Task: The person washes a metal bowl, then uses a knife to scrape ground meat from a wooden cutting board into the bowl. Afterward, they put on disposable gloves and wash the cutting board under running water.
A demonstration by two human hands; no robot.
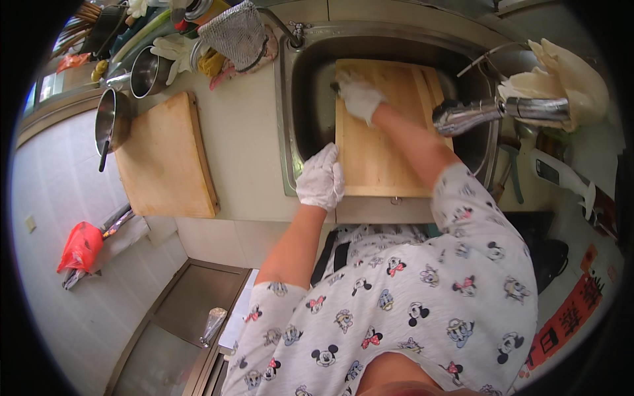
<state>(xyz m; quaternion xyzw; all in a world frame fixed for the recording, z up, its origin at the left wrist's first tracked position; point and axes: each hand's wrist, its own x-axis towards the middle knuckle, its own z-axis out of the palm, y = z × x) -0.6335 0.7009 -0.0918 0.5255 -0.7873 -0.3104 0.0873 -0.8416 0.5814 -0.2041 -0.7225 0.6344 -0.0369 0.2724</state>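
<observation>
A pale wooden cutting board [391, 168] lies across the stainless steel sink [309, 94], its near edge over the sink's front rim. My left hand [321, 180], in a white glove, grips the board's left edge near the front corner. Over the board's far left corner is my right hand [360, 96], also gloved and blurred. A small dark thing [335, 88] shows at its fingertips; what it is and whether the hand holds it are unclear. The chrome faucet head [465, 116] hangs over the board's right edge, close to my right forearm.
A second wooden cutting board [166, 163] leans on the left side of the counter, beside a pan [113, 121] and a small pot [148, 74]. Wire mesh [235, 34] stands behind, left of the sink. A pale cloth or glove [559, 89] hangs at right.
</observation>
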